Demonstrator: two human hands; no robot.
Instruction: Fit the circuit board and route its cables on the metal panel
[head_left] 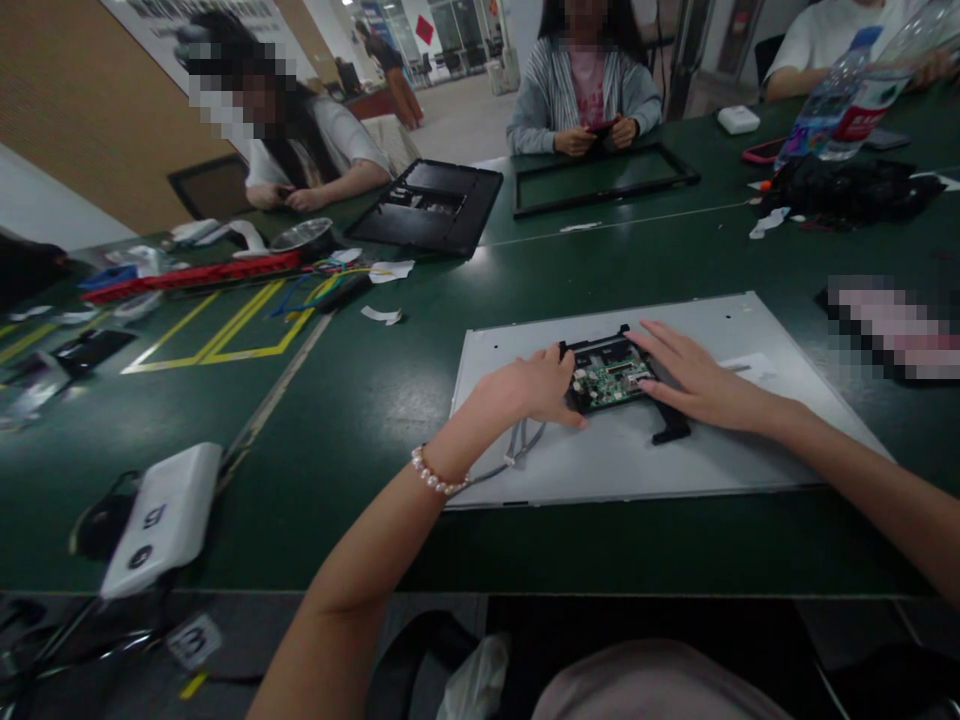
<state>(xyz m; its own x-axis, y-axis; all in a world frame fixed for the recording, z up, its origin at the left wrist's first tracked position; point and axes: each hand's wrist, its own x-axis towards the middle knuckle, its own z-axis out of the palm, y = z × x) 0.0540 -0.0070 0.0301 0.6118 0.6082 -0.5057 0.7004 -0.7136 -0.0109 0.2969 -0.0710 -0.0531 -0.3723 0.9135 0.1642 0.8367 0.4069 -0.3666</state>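
A green circuit board (616, 380) sits in a black plastic bracket (670, 420) on a flat white-grey panel (720, 455) in front of me. My left hand (536, 385) grips the left edge of the bracketed board, thumb toward the near side. At the opposite edge, my right hand (694, 380) holds it with the thumb on the board's near right and the fingers along the far side. Both palms cover parts of the bracket. A grey cable (517, 445) lies on the panel below my left hand.
Beyond the panel lie a black plastic back cover (431, 210) and a thin black frame (600, 195). Water bottles (832, 110) stand at the far right. A white power bank (165, 515) lies at the left table edge. Several people sit across the green table (360, 400).
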